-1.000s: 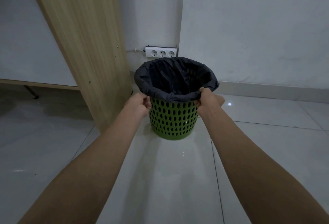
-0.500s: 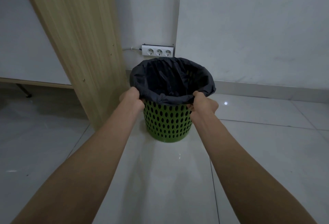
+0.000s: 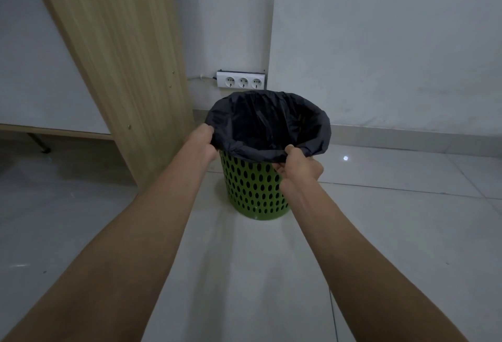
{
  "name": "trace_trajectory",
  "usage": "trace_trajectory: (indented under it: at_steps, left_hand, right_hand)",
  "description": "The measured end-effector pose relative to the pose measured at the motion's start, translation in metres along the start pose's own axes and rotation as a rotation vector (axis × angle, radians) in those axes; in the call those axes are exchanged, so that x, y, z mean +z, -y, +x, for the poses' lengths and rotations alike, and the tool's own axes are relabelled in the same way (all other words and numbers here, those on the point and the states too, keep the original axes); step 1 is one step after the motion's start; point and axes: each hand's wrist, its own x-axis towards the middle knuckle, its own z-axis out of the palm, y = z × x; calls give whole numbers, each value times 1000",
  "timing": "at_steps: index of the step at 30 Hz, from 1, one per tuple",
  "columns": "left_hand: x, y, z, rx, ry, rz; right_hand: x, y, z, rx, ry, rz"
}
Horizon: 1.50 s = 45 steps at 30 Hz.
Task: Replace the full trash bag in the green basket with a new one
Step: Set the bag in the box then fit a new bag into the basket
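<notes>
The basket (image 3: 255, 192) stands upright on the tiled floor (image 3: 244, 273), its long axis vertical and its mouth pointing up. It sits just above the middle of the view, near a corner of the wall (image 3: 380, 42). A black bag (image 3: 271, 121) lines it, with the edge folded down over the rim all round and the bag's mouth open upward. Below the fold the green perforated side is bare.

Both forearms reach forward from the bottom corners of the view and converge on the rim. The left hand (image 3: 202, 143) is at about 9 o'clock on the rim, back of the hand up. Its thumb lies against the fold and its fingers curl under the bag's edge, mostly hidden. The right hand (image 3: 298, 167) is at about 5 o'clock, knuckles toward the camera. It pinches the folded edge between the thumb on top and curled fingers beneath, and the plastic bunches there.

A socket strip (image 3: 241, 79) is on the wall at 12 o'clock from the basket. A wooden panel (image 3: 116, 56) rises at about 10 o'clock.
</notes>
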Motion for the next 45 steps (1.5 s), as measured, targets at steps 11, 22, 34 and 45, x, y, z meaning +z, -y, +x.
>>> trace_trajectory:
  at_steps: [11,22,34,45]
  left_hand:
    - [-6,-3,2,-93,122,-21]
    - [-23,20,-2,64,21,96]
    - [-9,62,-40,65,45,31]
    - [19,76,-46,-5,59,-62]
  right_hand:
    - [6,4,-9,218,43,172]
    - [6,-10,-5,283,246,-10]
    - [-6,12,11,10,3,-68]
    - [-2,25,21,79,86,14]
